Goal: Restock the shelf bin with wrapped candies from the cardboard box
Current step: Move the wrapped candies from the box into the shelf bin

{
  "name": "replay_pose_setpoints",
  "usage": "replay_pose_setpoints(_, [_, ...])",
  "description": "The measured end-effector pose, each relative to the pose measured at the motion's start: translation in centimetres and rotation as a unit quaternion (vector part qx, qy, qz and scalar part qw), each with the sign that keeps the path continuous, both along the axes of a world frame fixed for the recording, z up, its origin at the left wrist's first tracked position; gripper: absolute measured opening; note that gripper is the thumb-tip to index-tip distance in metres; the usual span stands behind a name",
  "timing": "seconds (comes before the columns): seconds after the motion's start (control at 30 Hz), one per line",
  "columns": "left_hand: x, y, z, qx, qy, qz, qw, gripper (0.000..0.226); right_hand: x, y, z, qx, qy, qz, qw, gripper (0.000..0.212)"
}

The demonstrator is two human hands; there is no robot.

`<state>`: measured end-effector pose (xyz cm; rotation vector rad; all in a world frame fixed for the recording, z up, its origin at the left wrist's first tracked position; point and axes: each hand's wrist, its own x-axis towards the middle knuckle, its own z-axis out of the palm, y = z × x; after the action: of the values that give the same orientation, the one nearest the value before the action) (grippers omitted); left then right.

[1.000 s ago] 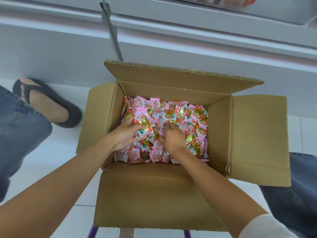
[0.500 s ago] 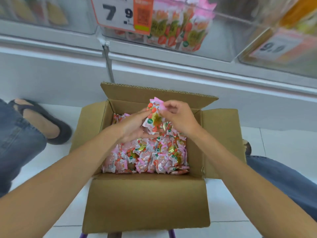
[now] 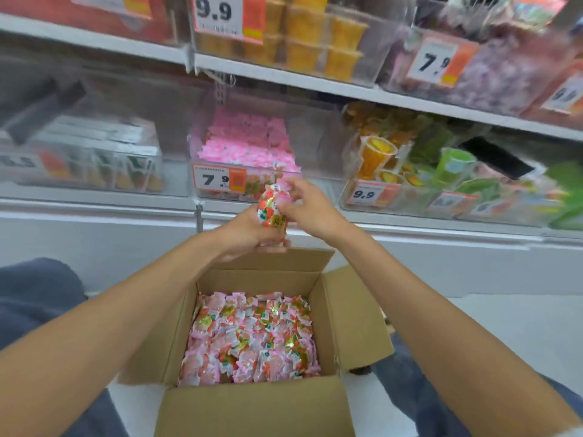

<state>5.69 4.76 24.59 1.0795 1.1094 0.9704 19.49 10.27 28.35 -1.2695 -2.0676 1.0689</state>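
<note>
A bunch of wrapped candies (image 3: 272,209) sits in mid-air between both hands, just in front of the lower edge of the clear shelf bin (image 3: 310,159) that already holds a heap of pink candies (image 3: 249,143). The left hand (image 3: 249,234) cups the bunch from below, fingers curled up around it. The right hand (image 3: 307,209) closes over it from the 3 o'clock side, with the fingertips (image 3: 285,187) pinching the top wrappers. Neither hand is fully closed; together they make a loose cage rather than a firm grip.

At 6 o'clock from the hands, the cardboard box (image 3: 249,411) stands open on the floor, all flaps out, still packed nearly to the brim with the same candies. At 11 o'clock from the bunch, a price tag reading 7.9 (image 3: 219,179) is fixed to the bin's front wall. Neighbouring bins lie at 9 o'clock and 3 o'clock, the latter holding jelly cups (image 3: 378,156).

The risk, as I judge it, is spillage: the wrappers look slippery and the cage is loose, so pieces could slide out through the gap between the palms. The bunch also has to clear the bin's front wall; if it clips the edge, candies may scatter onto the floor or into a neighbouring bin.
</note>
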Motion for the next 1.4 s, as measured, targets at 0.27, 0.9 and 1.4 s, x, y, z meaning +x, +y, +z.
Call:
replay_pose_setpoints(0.27, [0.2,0.3,5.0,0.010,0.106,-0.035,0.994,0.015,1.9,-0.6,5.3,0.082,-0.044,0.107,0.990,0.067])
replay_pose_setpoints(0.9, [0.2,4.5,4.9,0.038,0.139,0.007,0.990,0.093,2.7,5.1,7.8,-0.072,-0.069,0.154,0.983,0.045])
replay_pose_setpoints(1.4, [-9.0,25.9,4.7,0.177,0.555,0.018,0.813,0.091,-1.6,26.8,3.3,0.069,-0.024,-0.034,0.997,0.021])
